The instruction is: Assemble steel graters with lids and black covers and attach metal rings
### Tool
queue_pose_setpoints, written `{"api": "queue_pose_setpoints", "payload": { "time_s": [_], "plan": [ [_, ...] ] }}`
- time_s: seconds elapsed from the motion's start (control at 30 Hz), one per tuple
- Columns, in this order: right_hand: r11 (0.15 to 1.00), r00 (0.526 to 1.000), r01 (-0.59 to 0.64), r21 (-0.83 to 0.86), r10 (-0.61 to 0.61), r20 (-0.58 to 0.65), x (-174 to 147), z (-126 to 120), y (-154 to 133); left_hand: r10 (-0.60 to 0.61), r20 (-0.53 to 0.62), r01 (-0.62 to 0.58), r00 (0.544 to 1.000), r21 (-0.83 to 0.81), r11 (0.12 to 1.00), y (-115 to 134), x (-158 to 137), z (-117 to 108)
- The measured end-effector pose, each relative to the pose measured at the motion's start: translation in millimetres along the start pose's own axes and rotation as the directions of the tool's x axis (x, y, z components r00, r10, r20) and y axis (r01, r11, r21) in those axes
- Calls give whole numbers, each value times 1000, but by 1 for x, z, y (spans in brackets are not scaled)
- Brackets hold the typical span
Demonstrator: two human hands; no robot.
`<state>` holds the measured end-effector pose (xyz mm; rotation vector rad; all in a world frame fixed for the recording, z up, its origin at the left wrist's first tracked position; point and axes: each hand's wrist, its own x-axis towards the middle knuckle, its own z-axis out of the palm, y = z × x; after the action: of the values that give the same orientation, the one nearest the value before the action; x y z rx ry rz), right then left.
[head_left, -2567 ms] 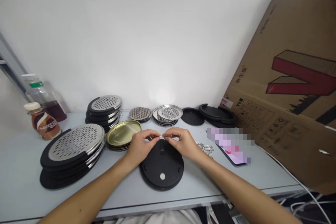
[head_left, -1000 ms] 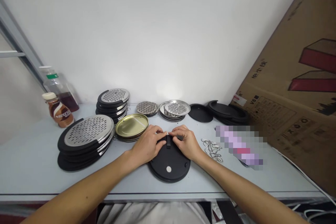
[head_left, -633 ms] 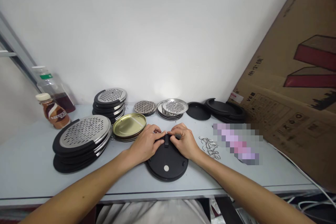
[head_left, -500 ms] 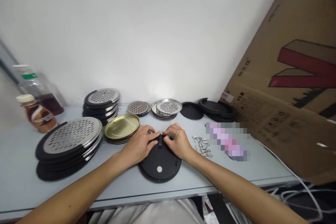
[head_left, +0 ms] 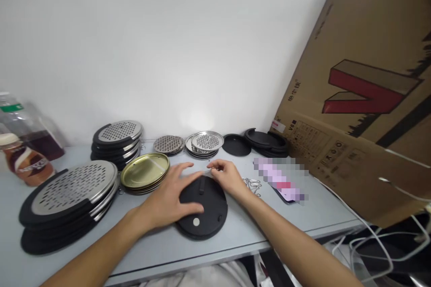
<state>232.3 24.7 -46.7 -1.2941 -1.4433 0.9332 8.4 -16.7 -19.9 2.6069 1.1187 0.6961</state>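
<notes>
2 bare hands work at a black round disc (head_left: 203, 208) lying flat near the front edge of the grey table (head_left: 235, 237). The left hand (head_left: 166, 199) lies spread and flat, fingers open, pressing on the disc's left side. The right hand (head_left: 225, 176) sits at the disc's far rim, thumb and forefinger pinched on a small metal wire clip (head_left: 208, 171). A loose heap of wire clips (head_left: 253, 184) lies just right of it.
</notes>
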Motion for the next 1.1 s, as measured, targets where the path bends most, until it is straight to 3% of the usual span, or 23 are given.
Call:
{"api": "queue_pose_setpoints", "payload": {
  "time_s": [0.13,0.27,0.4,0.53,0.63,0.7,0.77,0.83,0.9,0.93,1.1],
  "plan": [
    [975,985,-169,145,170,10,9,-15,5,62,249,-42,966,-86,995,17,-8,0],
    [928,963,-266,262,265,42,8,-21,2,99,297,-83,950,-66,994,22,-11,0],
    [838,927,-362,409,372,59,11,-32,-1,150,181,-147,972,-30,989,25,-10,-6],
    [778,905,-375,503,425,17,17,-43,2,205,-37,-207,978,-41,978,25,-6,-11],
    [797,923,-359,486,381,58,14,-42,-2,63,-237,-97,969,-132,987,20,0,-20],
    [811,939,-341,475,320,127,9,-39,-8,-167,-365,63,916,-280,958,13,4,-32],
    [826,945,-327,459,272,183,3,-35,-14,-410,-426,189,806,-472,861,3,6,-52],
    [846,942,-331,417,266,206,-2,-32,-17,-596,-398,220,698,-672,707,-11,3,-78],
    [862,933,-346,369,276,230,-5,-30,-17,-719,-332,191,611,-819,541,-27,-7,-107],
    [869,929,-353,347,280,243,-5,-29,-17,-750,-316,189,581,-844,502,-35,-14,-121],
    [897,912,-358,260,276,303,-8,-24,-15,-865,-268,291,425,-864,410,-67,-61,-163]
  ]
}}
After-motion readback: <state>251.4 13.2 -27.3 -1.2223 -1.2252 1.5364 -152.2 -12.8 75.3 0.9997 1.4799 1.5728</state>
